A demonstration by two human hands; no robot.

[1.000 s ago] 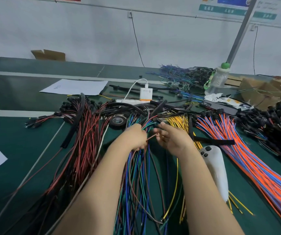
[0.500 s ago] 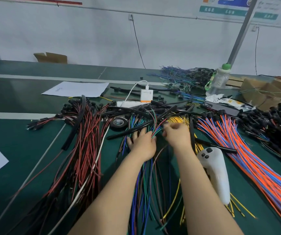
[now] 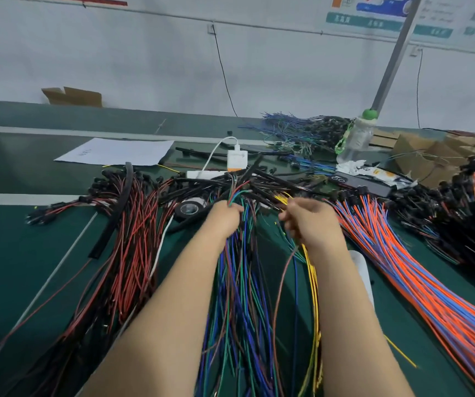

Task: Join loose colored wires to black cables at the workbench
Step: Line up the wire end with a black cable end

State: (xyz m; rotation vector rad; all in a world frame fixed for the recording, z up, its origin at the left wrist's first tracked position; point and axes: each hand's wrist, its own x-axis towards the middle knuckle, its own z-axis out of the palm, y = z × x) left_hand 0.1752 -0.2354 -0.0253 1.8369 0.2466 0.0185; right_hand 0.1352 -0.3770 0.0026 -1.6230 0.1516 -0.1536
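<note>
A bundle of loose blue, green and brown wires (image 3: 239, 296) runs down the green bench between my forearms. My left hand (image 3: 226, 217) grips a few of these wires near their far ends, and their red, green and blue tips stick up above my fist. My right hand (image 3: 309, 222) is curled, with its fingers pinching thin wires; a brown wire (image 3: 280, 287) and yellow wires (image 3: 312, 282) trail down from it. Black cables with plugs (image 3: 262, 186) lie in a heap just beyond both hands.
Red-and-black cables (image 3: 133, 239) spread at the left and orange-and-blue wires (image 3: 419, 282) at the right. A tape roll (image 3: 189, 209), a white charger (image 3: 236, 160), a phone (image 3: 359, 183), a bottle (image 3: 356, 138), paper (image 3: 116, 151) and a white controller (image 3: 362, 270) lie around.
Both hands have pulled back slightly toward me from the black cable heap. My left hand has closed round wire ends, and my right hand has drawn wires out to the right.
</note>
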